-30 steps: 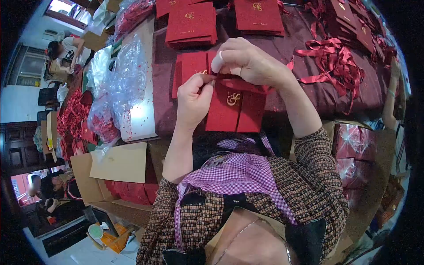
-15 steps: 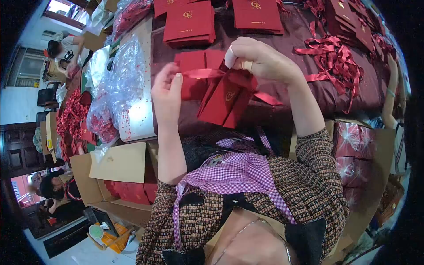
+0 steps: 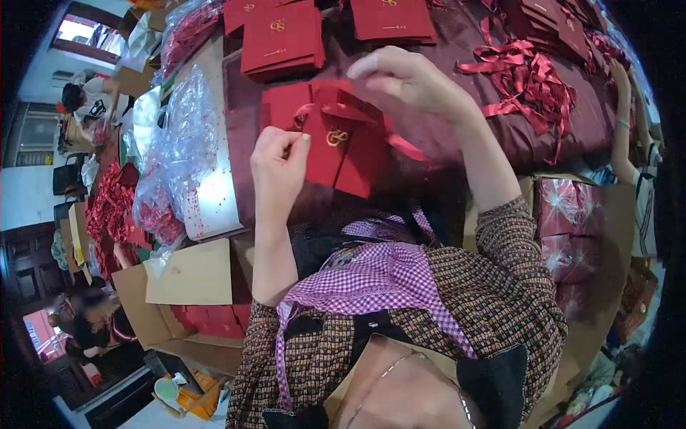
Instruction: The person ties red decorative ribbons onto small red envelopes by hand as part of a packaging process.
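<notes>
A red gift bag or folder with a gold monogram (image 3: 334, 161) lies tilted over other red pieces on the dark cloth. Across its upper part runs a red satin ribbon (image 3: 346, 111), its other end (image 3: 407, 148) trailing to the right. My left hand (image 3: 277, 166) is closed at the bag's left edge, thumb and fingers pinched where the ribbon's left end runs down to them. Above the bag's upper right, my right hand (image 3: 411, 82) is lifted off, thumb and fingers apart, holding nothing.
Stacks of red monogrammed bags (image 3: 282, 39) stand at the back, and a heap of red ribbons (image 3: 525, 86) lies right. Clear plastic bags (image 3: 186, 121) cover the left side. Open cartons (image 3: 189, 275) of red goods flank my body. Other people (image 3: 93, 100) are nearby.
My right hand has let go of the ribbon and opened, rising slightly. My left hand has moved down and right to the bag's edge. The bag lies flatter.
</notes>
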The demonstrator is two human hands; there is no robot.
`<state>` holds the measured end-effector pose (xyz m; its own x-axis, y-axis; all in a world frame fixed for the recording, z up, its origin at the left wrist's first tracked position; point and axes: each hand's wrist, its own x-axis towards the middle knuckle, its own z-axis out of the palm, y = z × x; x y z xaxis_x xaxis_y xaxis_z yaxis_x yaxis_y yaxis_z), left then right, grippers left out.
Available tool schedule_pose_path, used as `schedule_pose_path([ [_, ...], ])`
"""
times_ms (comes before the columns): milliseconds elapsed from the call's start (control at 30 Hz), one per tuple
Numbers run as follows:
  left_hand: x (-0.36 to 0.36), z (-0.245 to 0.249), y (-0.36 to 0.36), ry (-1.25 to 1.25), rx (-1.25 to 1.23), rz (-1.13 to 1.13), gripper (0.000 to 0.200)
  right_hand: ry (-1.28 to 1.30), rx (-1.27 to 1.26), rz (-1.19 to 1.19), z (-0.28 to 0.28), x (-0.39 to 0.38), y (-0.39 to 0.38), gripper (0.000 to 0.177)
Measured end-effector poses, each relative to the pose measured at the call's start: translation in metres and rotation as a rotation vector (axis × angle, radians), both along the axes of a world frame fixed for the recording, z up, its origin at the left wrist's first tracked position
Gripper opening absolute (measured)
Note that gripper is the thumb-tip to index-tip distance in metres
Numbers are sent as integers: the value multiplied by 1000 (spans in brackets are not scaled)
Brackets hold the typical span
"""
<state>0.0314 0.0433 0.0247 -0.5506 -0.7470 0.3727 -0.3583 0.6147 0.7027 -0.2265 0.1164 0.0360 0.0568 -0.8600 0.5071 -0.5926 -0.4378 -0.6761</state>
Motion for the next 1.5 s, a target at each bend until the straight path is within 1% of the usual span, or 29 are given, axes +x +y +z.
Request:
schedule_pose_path([
  [33,2,2,-1,-1,57,27,9,32,61,24,-4,-9,10,23],
  [67,5,-3,-6,18,48,12,9,64,122,50,-9,-18,20,23],
  [100,5,-4,-8,18,54,12,9,119,133,82,-17,-23,30,28],
  [167,5,-6,-11,-21,81,81,9,246,193,116,-30,-22,49,37],
  [200,6,-7,-13,-34,87,83,11,245,224,100,-37,-20,59,41],
  [267,4,-10,-16,-35,95,92,11,408,279,106,-41,-19,74,42],
  [300,4,-12,-17,-37,98,101,12,474,280,118,-41,-19,79,38],
  [333,3,-14,-19,-38,98,106,12,473,278,122,-41,-19,83,38],
  [433,1,-17,-22,-9,125,126,12,449,196,104,-47,-19,87,24],
  [500,-1,-15,-20,-17,155,144,12,450,196,113,-46,-17,86,22],
  [600,-2,-17,-20,-24,124,147,12,456,215,101,-45,-12,86,17],
  [667,-4,-17,-19,-17,109,144,12,129,184,77,-48,-7,81,15],
  [700,-5,-17,-18,-6,104,141,12,31,129,89,-43,-5,80,10],
  [733,-7,-16,-17,6,99,137,12,-142,133,117,-32,-3,80,7],
  [767,-9,-14,-17,7,73,125,13,-315,137,144,-24,2,79,7],
  [800,-11,-13,-16,6,70,126,13,-451,41,172,-20,9,74,11],
  [867,-15,-12,-14,-3,28,107,13,-692,-64,344,-16,14,66,13],
  [900,-16,-14,-14,2,11,110,14,-659,-152,381,-18,15,58,18],
  [933,-17,-15,-14,-2,9,108,14,-663,-155,380,-17,20,57,18],
  [1033,-18,-17,-15,-30,45,150,15,-750,-44,247,-4,43,57,22],
  [1100,-17,-18,-15,9,143,151,16,-508,4,178,-9,49,52,17],
  [1133,-17,-19,-16,6,143,151,16,-486,103,116,-13,55,50,13],
  [1200,-15,-21,-16,19,261,141,17,-365,63,35,-27,68,40,11],
  [1233,-15,-21,-16,18,261,138,17,-202,20,-33,-34,72,34,11],
  [1300,-12,-18,-15,23,376,63,20,-85,-8,-50,-41,80,29,11],
  [1333,-10,-18,-15,19,378,63,20,-1,-5,-64,-46,83,27,10],
  [1400,-7,-17,-16,83,609,-80,23,-4,8,-90,-49,88,23,10],
  [1433,-5,-17,-17,80,610,-79,23,-1,19,-116,-49,89,22,10],
  [1500,-1,-16,-18,118,657,-188,27,-7,20,-123,-51,88,20,9],
])
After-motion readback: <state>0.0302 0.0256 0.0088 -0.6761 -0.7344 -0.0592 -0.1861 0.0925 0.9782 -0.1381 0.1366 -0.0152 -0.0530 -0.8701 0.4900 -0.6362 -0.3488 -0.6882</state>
